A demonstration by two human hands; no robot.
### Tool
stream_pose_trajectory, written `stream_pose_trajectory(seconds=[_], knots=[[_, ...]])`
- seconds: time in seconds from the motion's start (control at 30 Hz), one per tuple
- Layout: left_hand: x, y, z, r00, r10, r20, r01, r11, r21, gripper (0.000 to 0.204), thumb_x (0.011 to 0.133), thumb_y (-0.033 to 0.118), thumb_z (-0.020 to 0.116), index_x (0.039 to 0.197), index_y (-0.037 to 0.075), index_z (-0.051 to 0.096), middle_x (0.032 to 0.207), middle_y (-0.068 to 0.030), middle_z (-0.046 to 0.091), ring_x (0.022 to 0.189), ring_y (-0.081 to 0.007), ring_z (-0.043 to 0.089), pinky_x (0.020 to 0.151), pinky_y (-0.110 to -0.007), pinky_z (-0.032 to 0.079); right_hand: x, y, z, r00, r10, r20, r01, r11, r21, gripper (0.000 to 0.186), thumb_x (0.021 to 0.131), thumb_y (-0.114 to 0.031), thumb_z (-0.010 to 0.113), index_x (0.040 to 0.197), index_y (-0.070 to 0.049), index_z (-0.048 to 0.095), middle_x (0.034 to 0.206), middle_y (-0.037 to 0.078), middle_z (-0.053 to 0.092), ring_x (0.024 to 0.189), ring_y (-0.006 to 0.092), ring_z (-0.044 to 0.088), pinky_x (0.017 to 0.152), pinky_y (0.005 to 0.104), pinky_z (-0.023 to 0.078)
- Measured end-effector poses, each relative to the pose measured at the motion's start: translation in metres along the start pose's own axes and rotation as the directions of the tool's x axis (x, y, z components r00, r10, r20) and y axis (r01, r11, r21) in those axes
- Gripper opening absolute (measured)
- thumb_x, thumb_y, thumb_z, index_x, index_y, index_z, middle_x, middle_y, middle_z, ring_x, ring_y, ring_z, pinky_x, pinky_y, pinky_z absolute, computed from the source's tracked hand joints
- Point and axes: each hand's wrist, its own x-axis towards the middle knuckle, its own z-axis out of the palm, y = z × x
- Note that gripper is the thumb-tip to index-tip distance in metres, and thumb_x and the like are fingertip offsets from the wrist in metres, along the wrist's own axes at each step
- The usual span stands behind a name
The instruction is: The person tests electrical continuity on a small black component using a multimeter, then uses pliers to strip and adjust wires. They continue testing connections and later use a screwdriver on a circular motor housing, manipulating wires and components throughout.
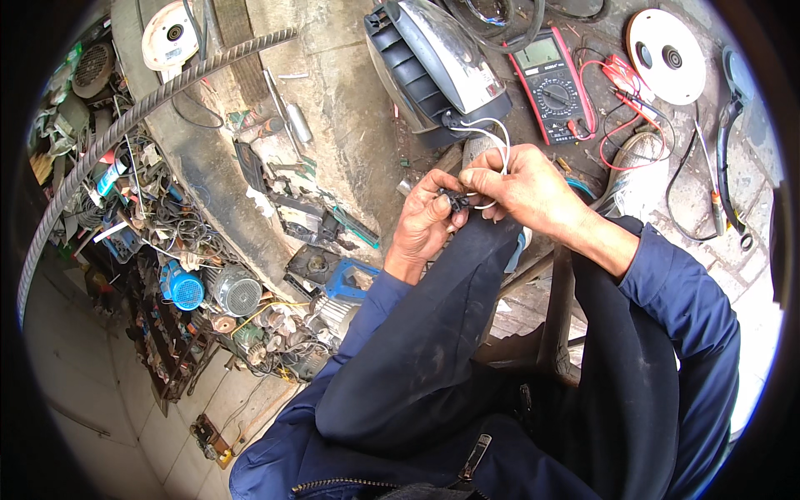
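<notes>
While the left hand [425, 221] had its fingers clamped on a small black part [455, 200] by the left knee [493, 242], the right hand's [533, 190] fingers pinched white wire [506, 140]; wire work seemed underway, next move likely needing steady fingertips.

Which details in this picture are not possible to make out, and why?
Head view:
small black part: partly covered by left hand
white wires: partly covered by right hand
multimeter display: figures too small, faint
ribbed steel bar: lower end cut by dark rim
</notes>
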Motion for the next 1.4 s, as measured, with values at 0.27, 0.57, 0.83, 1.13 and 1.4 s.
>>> stream_pose_trajectory(seconds=[0.27, 0.57, 0.83, 1.13, 1.4], knots=[[0.001, -0.005, -0.002, 1.000, -0.009, 0.010, 0.009, 1.000, -0.007, 0.036, 0.095, 0.023, 0.086, 0.118, 0.007, 0.064, 0.105, -0.0099, 0.070, 0.082, -0.0177, 0.064, 0.073, -0.029, 0.054, 0.001, 0.003, -0.002, 1.000, -0.019, 0.008, 0.019, 1.000, -0.008, 0.025, 0.101, -0.022, 0.070, 0.098, 0.001, 0.079, 0.078, 0.005, 0.073, 0.067, 0.0109, 0.067, 0.062, 0.0300, 0.056], [0.001, -0.008, -0.008, 0.999, 0.015, 0.029, -0.014, 0.998, -0.053, 0.033, 0.093, 0.018, 0.088, 0.115, 0.008, 0.066, 0.110, -0.0042, 0.069, 0.082, -0.0171, 0.065, 0.072, -0.030, 0.053, 0.002, 0.003, -0.002, 1.000, -0.012, 0.016, 0.013, 1.000, -0.018, 0.024, 0.102, -0.023, 0.071, 0.097, 0.000, 0.079, 0.079, 0.005, 0.074, 0.067, 0.0111, 0.067, 0.062, 0.0295, 0.055], [0.001, -0.009, -0.012, 0.995, 0.005, 0.100, 0.002, 0.998, -0.068, 0.034, 0.091, 0.020, 0.089, 0.113, 0.007, 0.067, 0.104, -0.0059, 0.070, 0.083, -0.0174, 0.065, 0.074, -0.031, 0.053, -0.004, -0.005, -0.001, 0.994, -0.058, 0.094, 0.056, 0.998, 0.025, 0.032, 0.104, -0.029, 0.072, 0.093, 0.001, 0.075, 0.085, 0.008, 0.076, 0.074, 0.0136, 0.075, 0.064, 0.0300, 0.057], [0.001, -0.008, -0.008, 0.991, 0.020, 0.131, -0.002, 0.991, -0.133, 0.033, 0.091, 0.022, 0.089, 0.110, 0.008, 0.067, 0.100, -0.0064, 0.068, 0.086, -0.0164, 0.063, 0.076, -0.031, 0.051, -0.015, -0.014, -0.016, 0.980, 0.034, 0.198, -0.038, 0.999, 0.014, 0.046, 0.100, -0.047, 0.077, 0.099, -0.001, 0.074, 0.090, 0.007, 0.078, 0.081, 0.0123, 0.071, 0.071, 0.0294, 0.056], [0.001, -0.002, -0.003, 0.979, 0.053, 0.199, -0.014, 0.981, -0.193, 0.034, 0.091, 0.029, 0.089, 0.108, 0.010, 0.066, 0.097, -0.0061, 0.068, 0.081, -0.0140, 0.061, 0.069, -0.030, 0.044, -0.042, 0.012, -0.078, 0.998, 0.023, 0.055, -0.016, 0.993, -0.119, 0.028, 0.102, -0.028, 0.075, 0.101, -0.001, 0.075, 0.083, 0.002, 0.069, 0.076, 0.0106, 0.063, 0.069, 0.0303, 0.053]])
